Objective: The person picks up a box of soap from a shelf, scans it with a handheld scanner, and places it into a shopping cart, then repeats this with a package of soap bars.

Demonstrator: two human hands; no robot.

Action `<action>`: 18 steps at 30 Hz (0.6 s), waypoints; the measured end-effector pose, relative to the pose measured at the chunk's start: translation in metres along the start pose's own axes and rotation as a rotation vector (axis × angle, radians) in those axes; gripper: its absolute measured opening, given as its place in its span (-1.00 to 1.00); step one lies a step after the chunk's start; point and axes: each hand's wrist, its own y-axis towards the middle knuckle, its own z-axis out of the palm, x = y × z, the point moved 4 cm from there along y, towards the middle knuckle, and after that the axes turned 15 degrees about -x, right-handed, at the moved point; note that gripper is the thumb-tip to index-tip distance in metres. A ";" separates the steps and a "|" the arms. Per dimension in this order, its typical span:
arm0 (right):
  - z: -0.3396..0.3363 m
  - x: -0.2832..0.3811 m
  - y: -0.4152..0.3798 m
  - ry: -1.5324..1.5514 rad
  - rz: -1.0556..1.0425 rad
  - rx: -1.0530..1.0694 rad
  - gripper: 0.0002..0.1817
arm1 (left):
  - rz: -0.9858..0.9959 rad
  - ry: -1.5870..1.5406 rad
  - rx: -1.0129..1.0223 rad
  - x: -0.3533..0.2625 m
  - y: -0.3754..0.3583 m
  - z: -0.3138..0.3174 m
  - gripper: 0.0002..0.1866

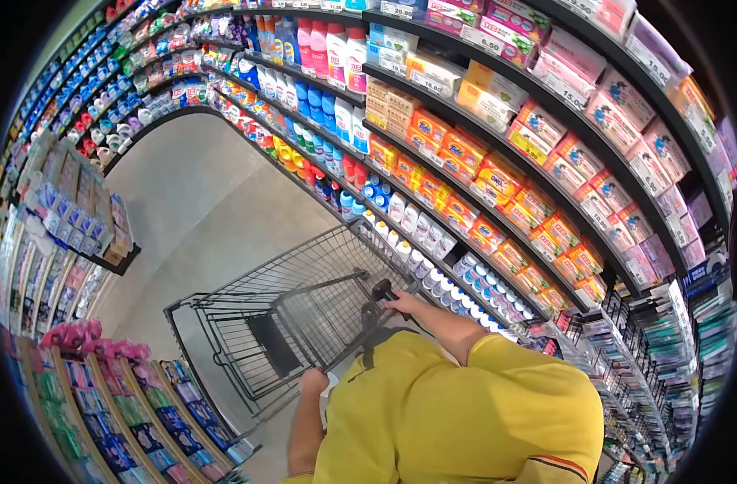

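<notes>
A wire shopping cart [223,327] stands in front of me on the aisle floor, tilted in my view. No goods can be made out in its basket. A dark flat panel [273,343] sits within the wires at the near left. My left hand [313,381] is closed at the left end of the cart's handle, its fingers partly hidden. At the other end, my right hand [401,304] is closed on the dark handle, beside a black grip-like fitting [382,289]. My yellow shirt [465,399] covers part of the handle between them.
Shelves of boxed detergent and soap [497,177] curve close along my right. Bottles [336,56] line the shelves farther ahead. A display stand [102,222] rises at the left, with a packet rack [110,403] nearer. Grey floor [215,194] stretches beyond the cart.
</notes>
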 end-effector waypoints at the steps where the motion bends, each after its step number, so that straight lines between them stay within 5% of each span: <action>1: -0.002 -0.008 -0.008 0.008 0.004 0.005 -0.65 | -0.013 0.012 0.012 -0.004 -0.013 0.007 -0.64; 10: -0.047 -0.081 -0.055 0.180 0.333 0.124 -0.72 | -0.014 0.031 0.044 -0.040 -0.080 0.035 -0.60; 18: -0.094 -0.112 -0.117 0.370 0.149 0.230 -0.73 | -0.043 0.078 0.068 -0.068 -0.118 0.093 -0.62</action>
